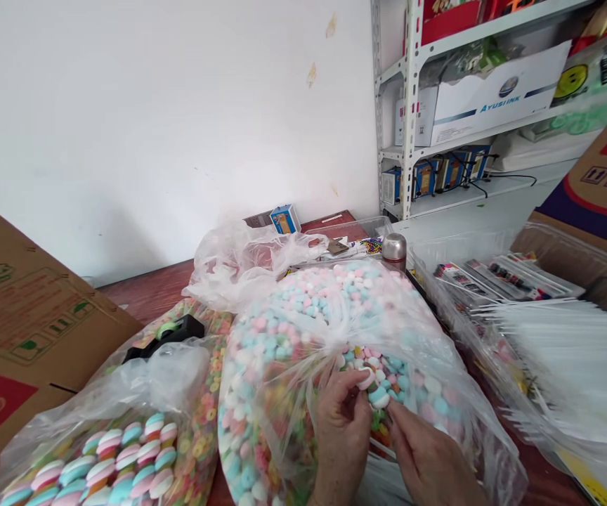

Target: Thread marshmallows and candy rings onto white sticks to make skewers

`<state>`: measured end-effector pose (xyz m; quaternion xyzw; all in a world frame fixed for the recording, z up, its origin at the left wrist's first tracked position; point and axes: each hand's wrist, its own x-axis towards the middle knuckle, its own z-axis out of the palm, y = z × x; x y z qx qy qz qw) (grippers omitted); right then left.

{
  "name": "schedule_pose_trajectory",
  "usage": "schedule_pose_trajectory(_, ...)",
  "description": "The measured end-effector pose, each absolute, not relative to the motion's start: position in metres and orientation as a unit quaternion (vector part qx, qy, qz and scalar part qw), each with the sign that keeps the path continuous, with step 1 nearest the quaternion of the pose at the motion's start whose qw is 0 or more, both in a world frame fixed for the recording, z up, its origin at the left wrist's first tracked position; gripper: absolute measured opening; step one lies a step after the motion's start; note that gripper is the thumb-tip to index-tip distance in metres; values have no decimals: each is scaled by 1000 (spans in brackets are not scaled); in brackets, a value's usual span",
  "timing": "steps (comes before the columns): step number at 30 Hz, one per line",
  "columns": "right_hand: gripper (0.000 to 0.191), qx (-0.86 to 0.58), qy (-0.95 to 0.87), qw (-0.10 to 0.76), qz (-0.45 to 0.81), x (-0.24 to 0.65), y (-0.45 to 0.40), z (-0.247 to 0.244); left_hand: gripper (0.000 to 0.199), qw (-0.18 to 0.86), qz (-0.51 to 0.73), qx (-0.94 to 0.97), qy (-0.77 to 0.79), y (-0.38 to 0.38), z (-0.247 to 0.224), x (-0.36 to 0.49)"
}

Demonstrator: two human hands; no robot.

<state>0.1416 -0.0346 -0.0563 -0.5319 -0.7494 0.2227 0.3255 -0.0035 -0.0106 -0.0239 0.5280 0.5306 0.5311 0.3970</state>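
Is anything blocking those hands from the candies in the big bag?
No, nothing visible blocks them. The left hand and right hand are at the opening of the clear plastic bag, and the left hand's fingers already touch the pastel candies.

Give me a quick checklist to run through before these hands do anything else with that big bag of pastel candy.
1. Left hand at a white candy piece: ok, its fingers are right against it.
2. Right hand near the pieces: ok, its fingertips are close by.
3. Gloves on: not ok, both hands are bare.
4. Mouth of the bag of pastel candy open: cannot tell, the plastic bunches around the hands.
5. Room beside it: not ok, the bag of twisted marshmallows lies right against it.
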Motion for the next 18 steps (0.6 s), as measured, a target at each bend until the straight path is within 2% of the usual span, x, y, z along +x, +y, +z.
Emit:
schedule_pose_trajectory(4,33,-538,-693,382,290,138,-30,-59,19,510,612,373,476,-9,-13,4)
schedule_pose_trajectory(8,35,-524,-693,376,322,137,-28,-54,29,617,648,179,409,-7,-3,23)
schedule_pose_trajectory(13,28,-507,-720,352,317,141,-39,-56,11,644,646,183,368,-7,-1,29)
schedule_pose_trajectory(18,35,-533,-724,352,261,136,-66,-87,22,633,650,108,406,-9,-6,31)
